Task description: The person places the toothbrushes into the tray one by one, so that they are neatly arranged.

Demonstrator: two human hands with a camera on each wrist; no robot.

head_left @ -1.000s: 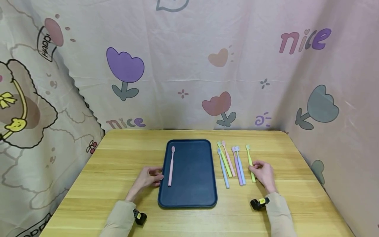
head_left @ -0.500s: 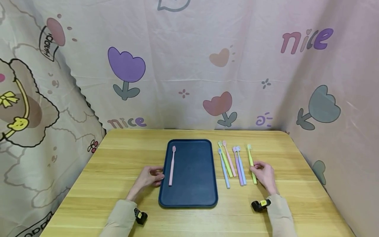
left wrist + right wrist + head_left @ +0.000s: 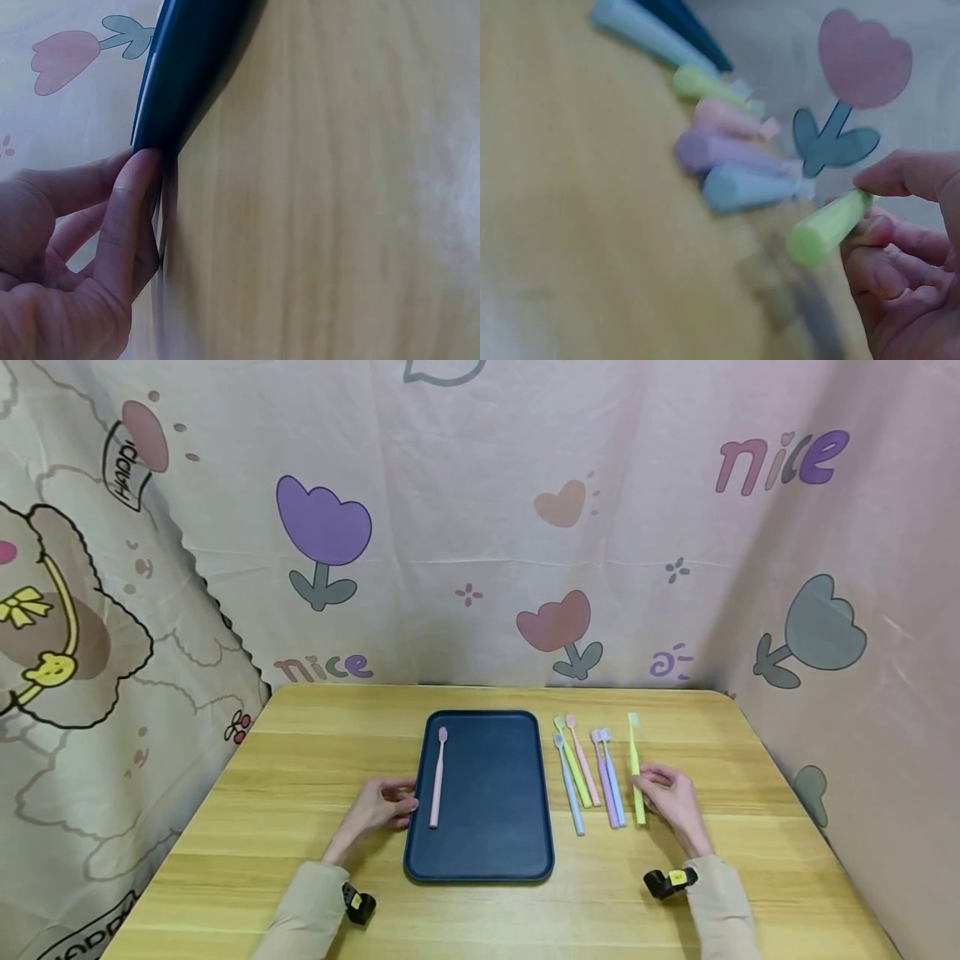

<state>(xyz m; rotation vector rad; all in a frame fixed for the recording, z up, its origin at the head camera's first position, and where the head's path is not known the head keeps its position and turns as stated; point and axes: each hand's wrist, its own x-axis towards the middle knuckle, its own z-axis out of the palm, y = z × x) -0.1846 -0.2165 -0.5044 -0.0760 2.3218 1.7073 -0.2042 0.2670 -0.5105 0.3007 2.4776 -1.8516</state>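
A yellow-green toothbrush (image 3: 633, 752) is pinched in my right hand (image 3: 671, 797) by its handle. The right wrist view shows its handle end (image 3: 810, 244) raised above the table, thumb and fingers around it. To the left of this hand lie several more toothbrushes, among them a purple one (image 3: 604, 777) and a blue one (image 3: 613, 781). My left hand (image 3: 378, 804) grips the left rim of a dark blue tray (image 3: 495, 802), thumb and fingertips at its edge in the left wrist view. On the tray's left side lies a pink toothbrush (image 3: 437, 781).
Beside the tray's right rim, another blue toothbrush (image 3: 570, 789), a green one (image 3: 576, 772) and a pink one (image 3: 583, 764) lie close together. A patterned cloth (image 3: 450, 527) hangs behind the wooden table (image 3: 315, 727).
My right hand has lifted the yellow-green toothbrush slightly off the table and turned it more upright in the head view. The left hand stays at the tray; the head view shifts slightly.
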